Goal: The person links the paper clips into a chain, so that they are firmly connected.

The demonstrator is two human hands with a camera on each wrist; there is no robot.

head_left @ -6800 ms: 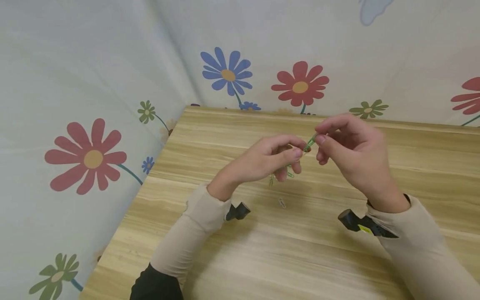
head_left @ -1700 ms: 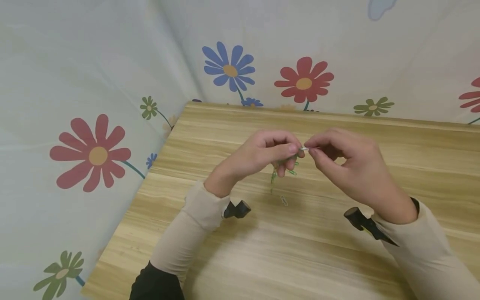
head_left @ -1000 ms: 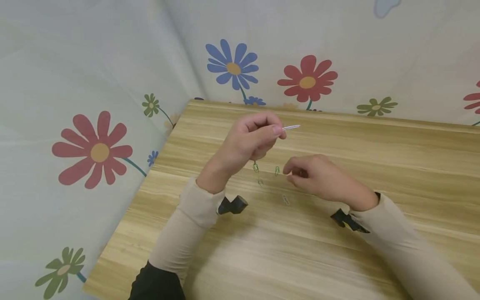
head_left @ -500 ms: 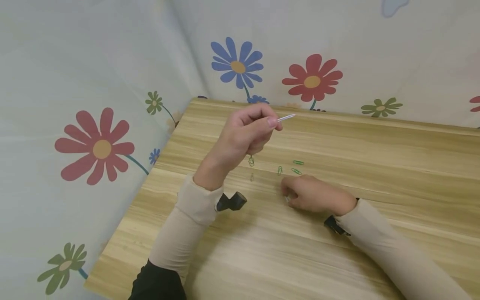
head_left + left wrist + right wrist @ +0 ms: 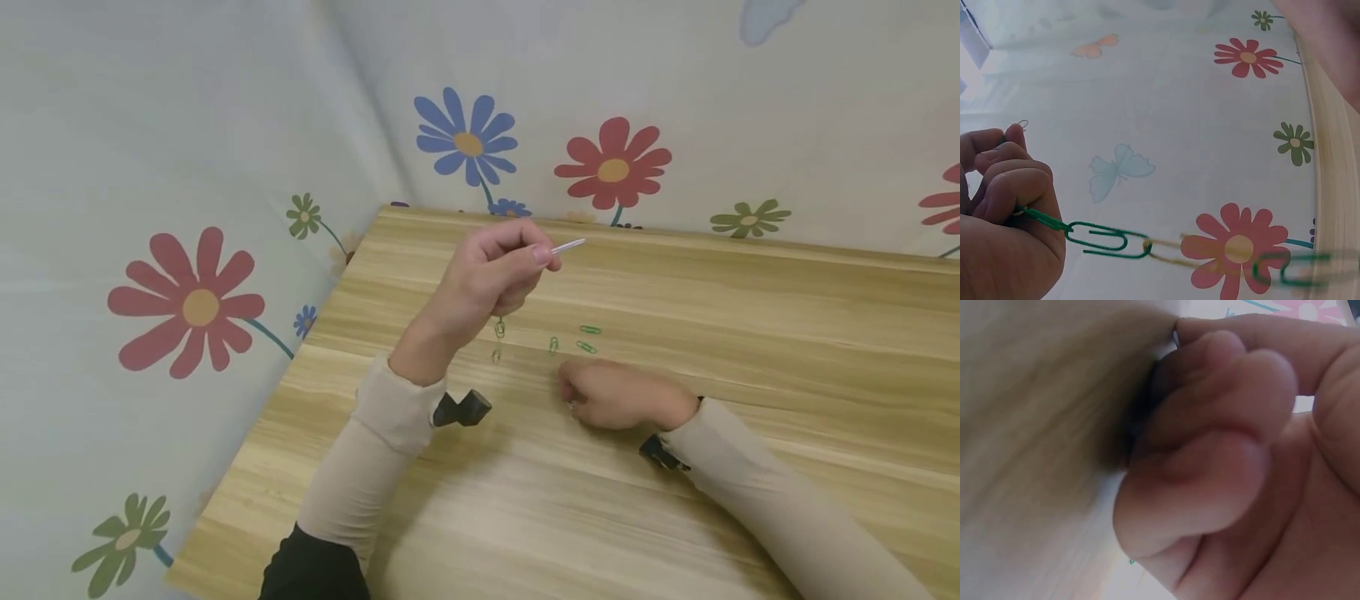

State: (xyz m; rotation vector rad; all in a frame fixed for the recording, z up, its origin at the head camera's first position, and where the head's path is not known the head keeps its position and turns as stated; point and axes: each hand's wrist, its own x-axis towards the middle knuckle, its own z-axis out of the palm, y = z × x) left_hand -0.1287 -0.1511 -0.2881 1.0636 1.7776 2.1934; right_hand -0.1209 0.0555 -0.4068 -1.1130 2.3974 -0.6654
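Observation:
Thumb and forefinger of my left hand [image 5: 487,271] pinch a white paper clip [image 5: 568,247], which juts out to the right above the table. A paper clip chain [image 5: 1107,237] hangs from the same hand's curled fingers; green and yellowish links show in the left wrist view, the lowest blurred. Down at the tabletop, my right hand [image 5: 626,394] has its fingers curled, with thumb and forefinger pinching another white paper clip [image 5: 573,405]. Only a sliver of that clip shows; the fingers hide the rest.
Green paper clips lie loose on the wooden table [image 5: 712,333] just beyond my right hand: one upright-lying clip [image 5: 553,345], a flat clip [image 5: 590,330] and a slanted clip [image 5: 587,347]. A flower-printed curtain [image 5: 337,100] borders the table's back and left edges.
Both hands first worked together; then the left rose away with the white clip and the hanging chain. My right hand came down to the white clip on the table and now pinches it.

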